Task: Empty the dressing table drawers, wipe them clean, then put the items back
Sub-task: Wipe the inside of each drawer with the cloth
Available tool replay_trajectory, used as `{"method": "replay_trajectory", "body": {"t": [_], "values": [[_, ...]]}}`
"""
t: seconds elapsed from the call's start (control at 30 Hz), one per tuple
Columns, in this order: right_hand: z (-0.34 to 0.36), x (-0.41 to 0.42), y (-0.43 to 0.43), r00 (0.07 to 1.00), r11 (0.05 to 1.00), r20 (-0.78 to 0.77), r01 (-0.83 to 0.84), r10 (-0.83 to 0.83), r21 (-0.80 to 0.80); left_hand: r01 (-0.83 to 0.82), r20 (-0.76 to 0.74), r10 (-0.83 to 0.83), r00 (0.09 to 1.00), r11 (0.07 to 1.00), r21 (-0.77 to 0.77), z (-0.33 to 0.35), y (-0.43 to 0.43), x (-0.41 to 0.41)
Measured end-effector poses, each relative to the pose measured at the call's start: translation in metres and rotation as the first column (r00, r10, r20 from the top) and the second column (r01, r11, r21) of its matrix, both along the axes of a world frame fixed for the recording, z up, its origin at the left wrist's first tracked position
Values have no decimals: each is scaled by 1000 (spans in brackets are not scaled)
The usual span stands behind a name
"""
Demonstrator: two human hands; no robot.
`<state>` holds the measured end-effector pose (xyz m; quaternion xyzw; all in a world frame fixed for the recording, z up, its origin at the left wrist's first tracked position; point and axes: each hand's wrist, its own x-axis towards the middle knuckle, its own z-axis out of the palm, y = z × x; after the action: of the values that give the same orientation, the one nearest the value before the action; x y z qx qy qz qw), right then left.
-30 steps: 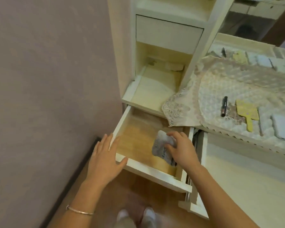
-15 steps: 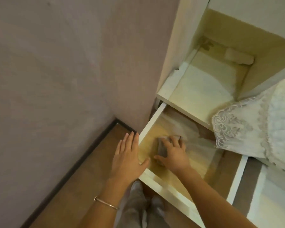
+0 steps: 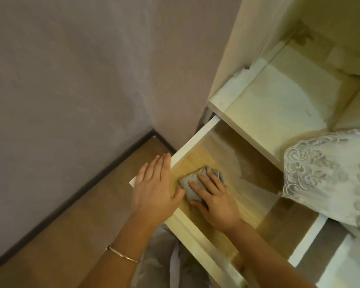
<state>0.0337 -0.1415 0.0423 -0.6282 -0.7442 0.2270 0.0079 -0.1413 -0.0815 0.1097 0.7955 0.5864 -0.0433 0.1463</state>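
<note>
One drawer (image 3: 195, 138) of the dressing table stands pulled out, and it holds a single thing: one crumpled grey cloth (image 3: 190, 183), lying on the wooden floor of the drawer near its front left corner. Two hands are in view. The right hand (image 3: 214, 200) presses the cloth flat with spread, straight fingers, while at 9 o'clock from it the left hand (image 3: 154, 190) rests flat on the drawer's corner, fingers straight, thumb inside the rim, grasping nothing. One bracelet (image 3: 123, 254) circles the left wrist. At 1 o'clock, one open shelf compartment (image 3: 279, 96) holds what may be a small pale object, too blurred to name. One lace-edged cover (image 3: 330, 173) hangs at 3 o'clock.
</note>
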Motion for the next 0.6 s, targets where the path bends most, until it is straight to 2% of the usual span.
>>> {"method": "replay_trajectory", "body": {"t": [0.07, 0.1, 0.2, 0.3, 0.37, 0.47, 0.53, 0.6], "values": [[2, 10, 23, 998, 998, 61, -1, -2, 56, 2, -26, 0, 1000, 998, 58, -2, -2, 0], [2, 16, 37, 997, 994, 41, 61, -65, 96, -2, -33, 5, 999, 997, 83, -4, -2, 1], [4, 26, 70, 955, 954, -10, 297, -297, 30, -34, -6, 35, 999, 994, 108, -5, -4, 3], [0, 8, 62, 920, 919, -89, 388, -382, 65, -27, -58, 32, 998, 996, 89, -6, -5, 3], [-4, -14, 37, 950, 957, -181, 274, -254, 98, -20, -56, 24, 998, 997, 75, -6, -4, 2], [-5, -33, 13, 979, 993, -202, 32, -8, 118, -20, -16, 21, 1000, 998, 61, -9, -4, 0], [-4, -30, 17, 978, 991, -198, -36, 60, 126, -23, -8, 24, 1000, 997, 67, -9, -5, -1], [-9, -20, 26, 990, 986, -121, -57, 77, 157, -19, -10, 19, 1000, 998, 54, -9, -4, -1]]}}
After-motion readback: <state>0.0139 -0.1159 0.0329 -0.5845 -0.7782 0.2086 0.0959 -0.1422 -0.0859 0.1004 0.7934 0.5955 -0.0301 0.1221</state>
